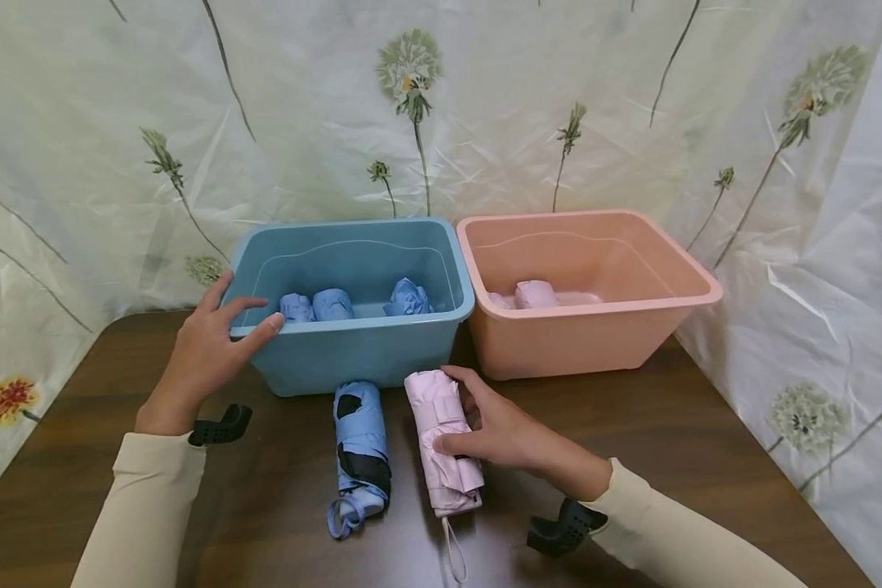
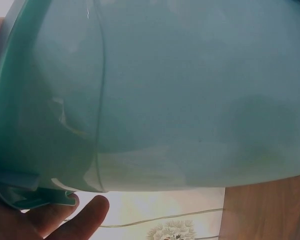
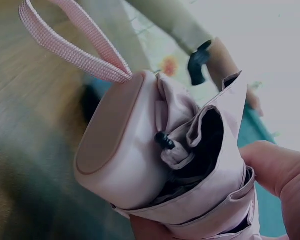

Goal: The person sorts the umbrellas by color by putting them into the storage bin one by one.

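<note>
My right hand (image 1: 500, 425) grips a folded pink umbrella (image 1: 441, 416), its thumb across the upper side. The right wrist view shows this umbrella's handle end (image 3: 110, 135) close up, with a loop strap. At the near left corner of the blue bin (image 1: 345, 351), my left hand (image 1: 209, 343) rests on the rim with fingers spread. Between the hands lies a folded blue umbrella (image 1: 360, 449) with a wrist loop. Several rolled blue bundles (image 1: 333, 305) are inside the blue bin. Rolled pink pieces (image 1: 535, 294) lie in the pink bin (image 1: 566, 339), partly hidden by its front wall.
Both bins stand side by side at the back of the dark wooden table (image 1: 272, 506). Behind and beside them hangs a floral plastic sheet (image 1: 485, 106). A black wrist mount (image 1: 566, 527) is on the right forearm, another mount (image 1: 222, 425) on the left.
</note>
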### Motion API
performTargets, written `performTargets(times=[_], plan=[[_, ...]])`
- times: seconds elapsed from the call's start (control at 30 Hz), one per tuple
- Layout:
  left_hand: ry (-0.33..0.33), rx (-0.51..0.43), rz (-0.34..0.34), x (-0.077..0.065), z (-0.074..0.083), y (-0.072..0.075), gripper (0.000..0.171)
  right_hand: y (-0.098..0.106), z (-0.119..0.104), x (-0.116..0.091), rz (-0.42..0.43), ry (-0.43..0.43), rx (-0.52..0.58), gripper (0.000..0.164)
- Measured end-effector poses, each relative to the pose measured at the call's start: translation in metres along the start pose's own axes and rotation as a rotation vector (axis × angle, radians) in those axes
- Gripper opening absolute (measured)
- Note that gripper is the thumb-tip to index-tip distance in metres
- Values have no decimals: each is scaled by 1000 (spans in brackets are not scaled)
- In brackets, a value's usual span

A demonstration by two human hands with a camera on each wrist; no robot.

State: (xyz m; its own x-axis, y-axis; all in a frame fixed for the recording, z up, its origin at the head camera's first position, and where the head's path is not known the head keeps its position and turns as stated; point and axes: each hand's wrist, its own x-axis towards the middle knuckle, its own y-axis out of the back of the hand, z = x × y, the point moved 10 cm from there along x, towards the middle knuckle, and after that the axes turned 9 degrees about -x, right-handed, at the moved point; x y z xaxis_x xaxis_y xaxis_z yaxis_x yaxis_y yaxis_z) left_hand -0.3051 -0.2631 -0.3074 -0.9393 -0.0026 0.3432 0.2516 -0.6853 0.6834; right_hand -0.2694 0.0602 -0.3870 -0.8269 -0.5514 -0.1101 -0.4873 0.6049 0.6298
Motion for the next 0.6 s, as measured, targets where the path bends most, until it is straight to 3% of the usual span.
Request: performTargets(times=[0.33, 0.6], plan=[[2, 9, -3, 0, 0, 1, 58, 20, -21, -16, -41, -1, 96, 86], [-11, 3, -7, 0, 1, -1, 58, 37, -43, -22, -54, 88, 157, 86]])
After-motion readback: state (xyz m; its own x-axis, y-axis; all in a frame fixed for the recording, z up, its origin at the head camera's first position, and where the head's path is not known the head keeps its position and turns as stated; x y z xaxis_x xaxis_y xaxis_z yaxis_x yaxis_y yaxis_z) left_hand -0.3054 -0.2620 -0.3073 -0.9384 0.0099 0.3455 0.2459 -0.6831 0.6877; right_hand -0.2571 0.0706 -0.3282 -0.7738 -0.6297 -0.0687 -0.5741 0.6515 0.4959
